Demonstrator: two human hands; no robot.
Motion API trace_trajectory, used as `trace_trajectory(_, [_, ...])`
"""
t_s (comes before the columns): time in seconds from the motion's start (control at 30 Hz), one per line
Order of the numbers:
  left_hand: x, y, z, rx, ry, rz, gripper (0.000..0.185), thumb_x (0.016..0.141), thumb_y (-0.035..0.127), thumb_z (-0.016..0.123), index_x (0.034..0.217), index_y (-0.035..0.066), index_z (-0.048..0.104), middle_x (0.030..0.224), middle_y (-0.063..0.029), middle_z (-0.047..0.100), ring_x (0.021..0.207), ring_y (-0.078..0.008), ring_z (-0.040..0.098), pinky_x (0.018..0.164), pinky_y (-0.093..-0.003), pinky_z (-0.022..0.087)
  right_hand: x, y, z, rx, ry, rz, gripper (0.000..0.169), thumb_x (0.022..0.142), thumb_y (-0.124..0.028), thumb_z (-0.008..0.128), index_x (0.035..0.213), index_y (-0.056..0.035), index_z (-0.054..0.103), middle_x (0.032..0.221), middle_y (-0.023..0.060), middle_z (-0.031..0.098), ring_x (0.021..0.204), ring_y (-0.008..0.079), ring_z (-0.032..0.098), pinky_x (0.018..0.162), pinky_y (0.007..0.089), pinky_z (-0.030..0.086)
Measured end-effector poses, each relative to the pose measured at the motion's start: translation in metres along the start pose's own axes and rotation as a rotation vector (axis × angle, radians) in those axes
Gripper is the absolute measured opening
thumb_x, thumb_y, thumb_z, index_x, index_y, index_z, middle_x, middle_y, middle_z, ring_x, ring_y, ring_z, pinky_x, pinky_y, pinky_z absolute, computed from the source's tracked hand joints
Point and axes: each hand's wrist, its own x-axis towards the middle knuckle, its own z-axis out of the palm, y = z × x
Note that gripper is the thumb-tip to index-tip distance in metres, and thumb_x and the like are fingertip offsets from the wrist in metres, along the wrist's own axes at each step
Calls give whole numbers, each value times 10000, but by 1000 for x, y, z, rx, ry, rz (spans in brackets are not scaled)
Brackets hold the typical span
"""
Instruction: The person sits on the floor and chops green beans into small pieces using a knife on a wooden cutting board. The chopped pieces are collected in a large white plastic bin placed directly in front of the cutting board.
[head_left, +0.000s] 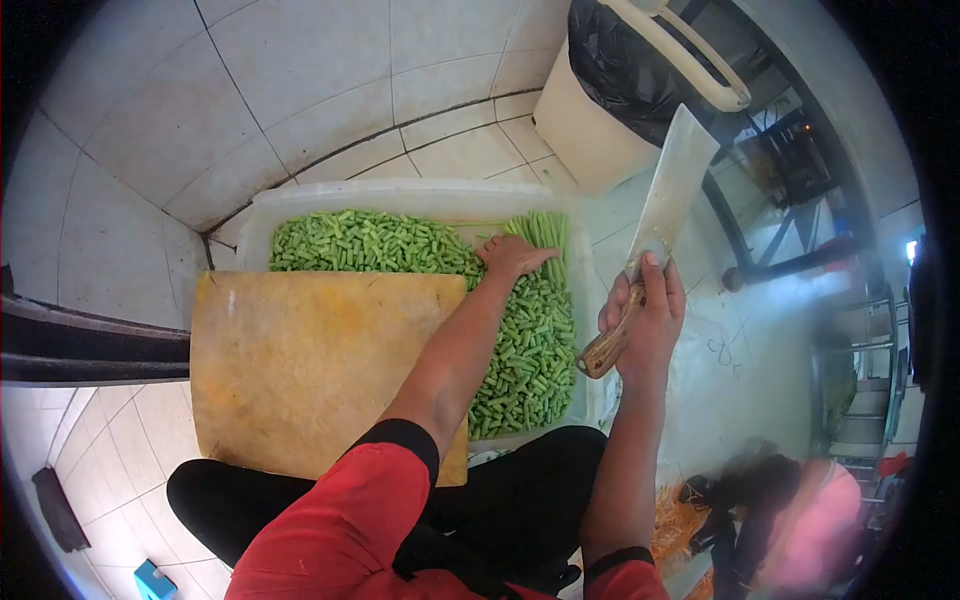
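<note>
My right hand (651, 326) grips the wooden handle (615, 337) of a cleaver, its thumb by the base of the blade. The broad cleaver blade (671, 187) is raised, pointing up and away from me, to the right of a translucent plastic tub (412, 193). My left hand (514, 253) reaches into the tub, thumb spread against a bundle of long uncut green beans (546, 229). Short cut green beans (360, 240) fill the far side and the right side (525, 367). A yellowed cutting board (322, 360) covers the tub's near left part, partly behind my left arm.
Beyond the tub, at the right, stands a cream bin (581, 124) with a black liner (622, 67). A tiled wall (315, 75) closes the far side. At the lower right, a blurred person in pink (810, 517) is near orange shreds (671, 521). A blue object (154, 580) lies on the floor.
</note>
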Motion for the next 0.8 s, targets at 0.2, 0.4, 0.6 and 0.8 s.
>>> trace_trajectory(0.2, [0,13,10,-104,145,-87,1303,624,717,747,1507,-106,256,1518,-288,393,1436,-382,361,1174,-575,202,1,1,1,3,-7,9,254,1035,-341,539,1058,-91,500,640,27,515,410,103,453,375,265,413])
trace_trajectory(0.4, [6,13,15,-163,162,-15,1226,628,629,782,1482,-103,292,1407,-257,535,1319,-355,525,1160,-600,227,1,2,1,-26,-17,3,258,1039,-339,539,1049,-84,500,641,28,517,413,100,455,375,267,416])
trace_trajectory(0.6, [7,12,23,-286,223,-11,1086,606,505,813,1407,-85,377,1306,-236,616,1266,-362,570,1154,-582,249,3,8,-3,-29,-37,-4,253,1040,-333,538,1052,-82,506,646,28,519,411,99,455,373,264,412])
trace_trajectory(0.8, [15,6,27,-447,284,16,982,590,457,829,1326,-66,442,1208,-238,660,1201,-363,606,1138,-507,309,3,8,-2,-59,-18,13,241,1041,-327,541,1055,-87,517,652,26,523,411,98,455,368,263,404])
